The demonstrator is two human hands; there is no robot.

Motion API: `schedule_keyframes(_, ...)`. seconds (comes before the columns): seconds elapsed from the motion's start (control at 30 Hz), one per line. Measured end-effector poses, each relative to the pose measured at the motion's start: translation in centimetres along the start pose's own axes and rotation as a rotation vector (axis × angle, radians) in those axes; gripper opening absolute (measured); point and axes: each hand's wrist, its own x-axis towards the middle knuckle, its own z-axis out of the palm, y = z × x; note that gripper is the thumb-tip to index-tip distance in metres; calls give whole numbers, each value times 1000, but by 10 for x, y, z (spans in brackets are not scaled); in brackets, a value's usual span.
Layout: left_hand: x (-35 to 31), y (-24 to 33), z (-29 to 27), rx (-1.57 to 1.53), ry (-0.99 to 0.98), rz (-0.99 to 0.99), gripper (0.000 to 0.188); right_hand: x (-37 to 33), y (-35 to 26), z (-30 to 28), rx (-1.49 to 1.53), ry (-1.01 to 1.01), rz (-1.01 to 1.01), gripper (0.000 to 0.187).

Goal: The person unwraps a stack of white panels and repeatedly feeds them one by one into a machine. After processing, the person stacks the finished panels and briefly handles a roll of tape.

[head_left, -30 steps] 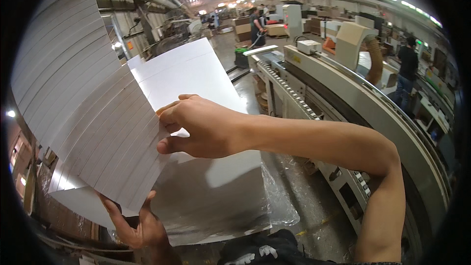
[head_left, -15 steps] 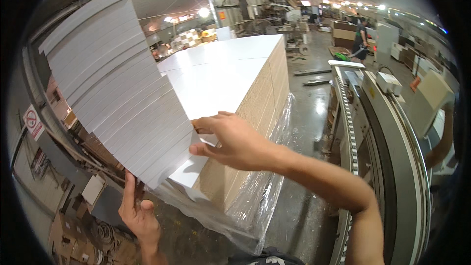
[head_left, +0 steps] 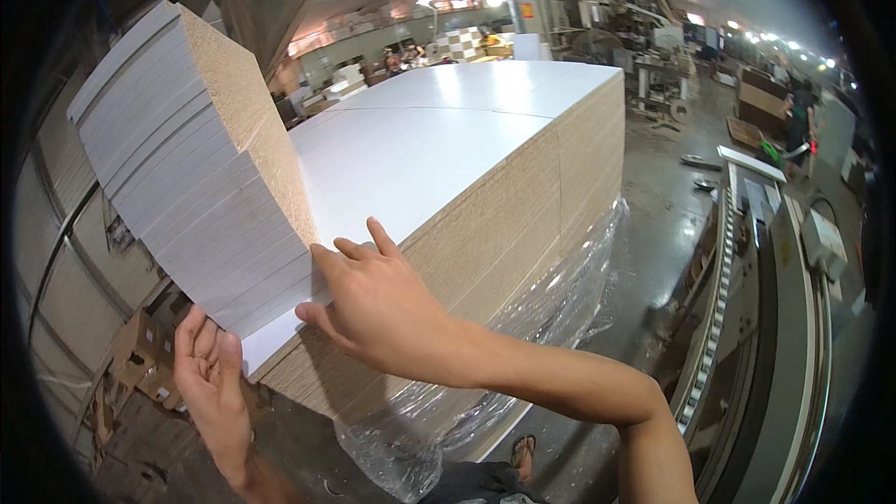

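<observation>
Panel stack (head_left: pixel 187 196) at 9 o'clock on white-topped board pile (head_left: pixel 439 149), left hand (head_left: pixel 213 373) curled at its 6 o'clock corner, hold unclear, right hand (head_left: pixel 387 317) spread wide at its 4 o'clock edge, nothing gripped; press evenly, lest staggered layers slide.

Right of the panel pile (head_left: pixel 439 163), the lower edge cuts off a long machine (head_left: pixel 747 355) and a person (head_left: pixel 801 117) blurs (too small for detail); leftward, stacked strips (head_left: pixel 215 233) partly hide the pile.
</observation>
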Motion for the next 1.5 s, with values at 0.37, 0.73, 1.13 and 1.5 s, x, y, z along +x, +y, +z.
schedule_keyframes(0.37, 15, 55, 157, 114, 148, -96, 57, 45, 129, -101, 173, -545, 213, 63)
schedule_keyframes(0.73, 59, 55, 302, 132, 212, -98, 79, 144, 298, -147, 444, -1004, 307, 97)
schedule_keyframes(1.13, 138, 57, 364, -102, 473, -338, 85, 158, 328, -122, 866, -1057, 254, 119)
schedule_keyframes(1.5, 175, 82, 480, -33, 598, -341, 77, 173, 409, -172, 733, -1053, 141, 117)
